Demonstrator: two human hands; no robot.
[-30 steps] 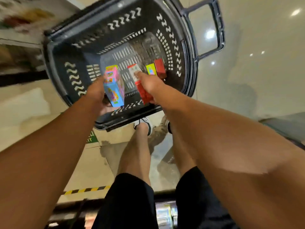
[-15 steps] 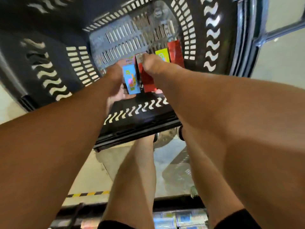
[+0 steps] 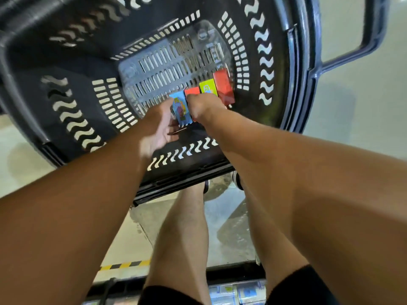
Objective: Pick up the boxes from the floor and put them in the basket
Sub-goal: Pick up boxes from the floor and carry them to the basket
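- Both hands reach down into the black plastic basket (image 3: pixel 66 119), which stands on the shop floor (image 3: pixel 363 106) in front of the person's feet.
- The left hand (image 3: pixel 158 128) has its palm turned up and its fingers at the near side of the blue box (image 3: pixel 181 111); it looks to steady or release the box rather than carry it, though I cannot tell whether the fingers curl round it.
- The right hand (image 3: pixel 200 106) comes down from above with fingers bent onto the red box (image 3: pixel 192 91) just beside the blue one; whether it pinches the box or only presses it into place cannot be told.
- The two hands are close together, with the blue box between them.
- Along the basket bottom four boxes sit side by side: blue, red, then a yellow-green box (image 3: pixel 208 88) and a larger red box (image 3: pixel 223 88) against the right wall. The row seems intended to pack them neatly on end.
- My judgement: this is the placing step, with the two newest boxes nearly set down.
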